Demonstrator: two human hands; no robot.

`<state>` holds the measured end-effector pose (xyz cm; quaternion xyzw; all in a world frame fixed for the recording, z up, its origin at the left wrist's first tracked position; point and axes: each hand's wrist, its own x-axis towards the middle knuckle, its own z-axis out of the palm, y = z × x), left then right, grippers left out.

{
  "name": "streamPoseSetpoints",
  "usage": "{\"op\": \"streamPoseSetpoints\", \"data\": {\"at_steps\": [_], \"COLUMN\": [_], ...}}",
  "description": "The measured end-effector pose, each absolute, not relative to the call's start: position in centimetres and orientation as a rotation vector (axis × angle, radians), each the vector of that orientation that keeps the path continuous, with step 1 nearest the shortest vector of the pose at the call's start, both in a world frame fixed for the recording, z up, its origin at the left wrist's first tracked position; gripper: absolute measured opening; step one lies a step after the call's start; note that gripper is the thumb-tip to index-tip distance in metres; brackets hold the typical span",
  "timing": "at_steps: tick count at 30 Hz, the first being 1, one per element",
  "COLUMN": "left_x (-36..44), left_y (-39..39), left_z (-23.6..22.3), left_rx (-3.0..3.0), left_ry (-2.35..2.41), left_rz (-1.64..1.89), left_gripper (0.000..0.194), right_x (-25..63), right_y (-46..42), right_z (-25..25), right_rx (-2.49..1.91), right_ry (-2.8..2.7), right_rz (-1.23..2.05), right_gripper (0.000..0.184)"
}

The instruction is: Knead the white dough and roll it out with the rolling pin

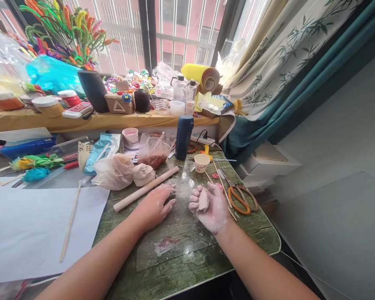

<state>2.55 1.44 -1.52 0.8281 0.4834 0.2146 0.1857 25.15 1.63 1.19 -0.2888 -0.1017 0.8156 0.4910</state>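
My right hand [217,208], palm up and dusted with white powder, has its fingers curled round a small pale lump of clay [203,200]. Palm down, my left hand [157,206] rests on the table with its fingers stretched out and holds nothing. Just beyond it lies a wooden rolling pin [146,188], set at a slant. A larger lump of clay [143,175] sits behind the pin, against a crumpled plastic bag [114,171]. Under my hands a clear sheet [175,251] with powder and a pinkish smear covers part of the green table [249,241].
Orange-handled scissors [239,200] and thin sticks [226,191] lie right of my right hand. Ahead stand a paper cup [202,163] and a dark blue bottle [184,137]. White paper [34,229] spreads at left. Jars and craft materials crowd the window ledge [159,120].
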Motion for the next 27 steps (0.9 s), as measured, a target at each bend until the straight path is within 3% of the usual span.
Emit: {"op": "streamPoseSetpoints", "data": {"at_steps": [7,13,22,27], "left_x": [1.7,2.4,2.0,1.3], "left_y": [0.5,0.3,1.1,1.6], "left_z": [-0.2,-0.2,-0.3,0.0], "left_rx": [2.308,2.113,1.710,1.377], "left_ry": [1.245,1.190,1.341,1.271], "left_rz": [0.812,0.859,1.082,1.172], "left_gripper": [0.028,0.067,0.042,0.045], "right_x": [21.8,18.4,16.8,18.6], "right_y": [1.4,1.5,2.0,3.0], "right_z": [0.3,0.3,2.0,2.3], "right_rx": [-0.804,-0.816,-0.726,-0.747], "right_ry": [-0.179,-0.360,-0.517,-0.789], "right_rz": [1.902,1.776,1.781,1.819], "right_gripper": [0.034,0.037,0.020,0.034]}}
